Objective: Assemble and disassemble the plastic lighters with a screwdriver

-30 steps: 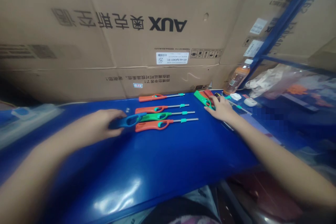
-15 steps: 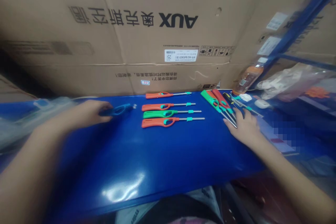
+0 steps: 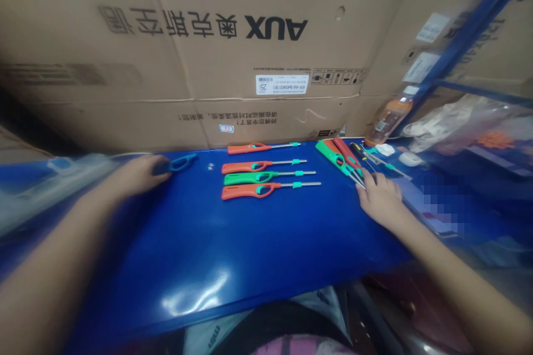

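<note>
My left hand [image 3: 144, 175] is closed around a blue lighter handle [image 3: 183, 162], whose trigger loop sticks out past the fingers; no metal rod shows on it. On the right, my right hand [image 3: 381, 197] has its thumb and fingers closed about the metal rods of a small bunch of long-necked lighters, among them a green one [image 3: 331, 156] and a red one [image 3: 347, 155]. Its fingers cover the rod ends. Between the hands lie an orange lighter [image 3: 250, 191], a green lighter [image 3: 247, 177] and two more orange ones, side by side with rods pointing right.
A large cardboard box [image 3: 200, 66] stands behind the blue table [image 3: 250, 249]. At the back right are a drink bottle [image 3: 389, 119], a screwdriver [image 3: 358, 151], a white case [image 3: 410, 159] and plastic bags. Small metal bits [image 3: 211, 166] lie near the left hand. Clear plastic [image 3: 62, 183] lies far left.
My right hand has moved slightly left and back, its fingers drawing together around the rods. My left hand has moved a little left with the blue handle. The view has shifted slightly.
</note>
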Motion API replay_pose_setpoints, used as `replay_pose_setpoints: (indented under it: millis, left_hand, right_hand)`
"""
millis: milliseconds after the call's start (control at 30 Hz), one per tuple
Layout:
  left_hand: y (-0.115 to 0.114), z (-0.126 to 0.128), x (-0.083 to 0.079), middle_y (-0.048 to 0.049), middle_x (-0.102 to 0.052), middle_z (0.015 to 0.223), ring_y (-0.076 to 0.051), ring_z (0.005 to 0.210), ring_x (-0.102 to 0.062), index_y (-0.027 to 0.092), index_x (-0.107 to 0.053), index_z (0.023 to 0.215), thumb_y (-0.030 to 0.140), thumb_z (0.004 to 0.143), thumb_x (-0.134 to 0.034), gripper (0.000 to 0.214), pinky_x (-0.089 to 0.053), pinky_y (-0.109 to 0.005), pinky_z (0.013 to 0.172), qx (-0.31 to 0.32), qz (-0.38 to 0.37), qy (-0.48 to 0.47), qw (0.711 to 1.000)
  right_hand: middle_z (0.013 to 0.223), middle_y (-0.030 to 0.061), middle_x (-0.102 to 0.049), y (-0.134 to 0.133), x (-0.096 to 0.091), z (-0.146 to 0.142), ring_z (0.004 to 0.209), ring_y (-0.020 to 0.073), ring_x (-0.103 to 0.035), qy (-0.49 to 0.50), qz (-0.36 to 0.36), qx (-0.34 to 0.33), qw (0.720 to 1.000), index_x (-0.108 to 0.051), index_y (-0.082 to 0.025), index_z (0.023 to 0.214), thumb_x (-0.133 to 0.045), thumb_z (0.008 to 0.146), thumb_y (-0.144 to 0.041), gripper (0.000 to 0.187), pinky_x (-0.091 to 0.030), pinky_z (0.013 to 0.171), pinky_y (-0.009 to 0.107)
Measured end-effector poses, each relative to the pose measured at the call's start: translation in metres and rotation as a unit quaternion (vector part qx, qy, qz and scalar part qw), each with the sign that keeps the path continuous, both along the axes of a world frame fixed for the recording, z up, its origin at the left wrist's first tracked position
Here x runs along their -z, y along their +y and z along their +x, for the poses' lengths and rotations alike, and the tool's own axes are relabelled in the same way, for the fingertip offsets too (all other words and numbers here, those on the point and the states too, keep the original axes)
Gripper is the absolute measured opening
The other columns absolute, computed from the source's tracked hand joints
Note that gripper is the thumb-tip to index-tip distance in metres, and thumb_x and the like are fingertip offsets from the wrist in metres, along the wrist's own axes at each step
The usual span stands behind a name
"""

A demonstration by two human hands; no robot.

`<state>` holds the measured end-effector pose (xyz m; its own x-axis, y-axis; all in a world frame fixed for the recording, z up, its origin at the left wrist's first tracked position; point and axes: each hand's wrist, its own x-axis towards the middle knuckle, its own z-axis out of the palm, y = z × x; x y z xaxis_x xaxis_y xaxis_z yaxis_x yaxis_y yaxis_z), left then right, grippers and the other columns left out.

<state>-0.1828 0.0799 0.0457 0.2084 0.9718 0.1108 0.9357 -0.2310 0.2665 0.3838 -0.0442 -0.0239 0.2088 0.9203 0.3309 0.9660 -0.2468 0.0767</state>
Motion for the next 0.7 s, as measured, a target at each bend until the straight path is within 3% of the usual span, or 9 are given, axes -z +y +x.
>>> replay_pose_setpoints:
  millis: [100, 300, 500, 700]
  left_hand:
    - [0.002, 0.004, 0.005, -0.0145, -0.069, 0.118, -0.034, 0.11, -0.061, 0.007, -0.063, 0.119, 0.04, 0.086, -0.054, 0.047, -0.046, -0.043, 0.101, 0.0, 0.007, 0.038, 0.999]
    - [0.012, 0.009, 0.015, -0.0157, -0.06, 0.14, -0.031, 0.128, -0.055, 0.005, -0.053, 0.134, 0.037, 0.092, -0.045, 0.054, -0.04, -0.039, 0.113, 0.015, 0.017, 0.042, 0.999]
    - [0.018, 0.011, 0.016, -0.0158, -0.061, 0.138, -0.029, 0.124, -0.058, 0.002, -0.053, 0.135, 0.036, 0.091, -0.045, 0.056, -0.04, -0.037, 0.113, 0.027, 0.039, 0.028, 0.998]
    - [0.01, 0.041, 0.008, -0.0172, -0.056, 0.139, -0.033, 0.132, -0.048, 0.008, -0.054, 0.134, 0.037, 0.093, -0.048, 0.05, -0.035, -0.046, 0.117, 0.047, 0.096, 0.025, 0.994]
  right_hand:
    - [0.13, 0.0241, -0.056, -0.003, 0.001, 0.002, 0.108, 0.0385, -0.058, -0.008, 0.0, -0.004, 1.0, -0.046, -0.008, 0.147, -0.023, 0.101, -0.04, 0.061, -0.045, 0.098, 0.059]
    - [0.124, 0.0227, -0.059, -0.017, 0.004, 0.001, 0.108, 0.0373, -0.057, -0.018, 0.018, -0.028, 0.999, -0.047, -0.01, 0.145, -0.024, 0.101, -0.038, 0.057, -0.046, 0.096, 0.058]
    - [0.125, 0.0201, -0.06, -0.034, 0.008, 0.002, 0.106, 0.0337, -0.058, -0.007, 0.026, -0.067, 0.997, -0.047, -0.011, 0.145, -0.025, 0.102, -0.035, 0.054, -0.049, 0.095, 0.051]
    - [0.139, 0.0219, -0.053, -0.037, 0.007, 0.001, 0.121, 0.0345, -0.055, 0.016, 0.006, -0.08, 0.997, -0.044, -0.013, 0.149, -0.026, 0.103, -0.036, 0.055, -0.05, 0.098, 0.051]
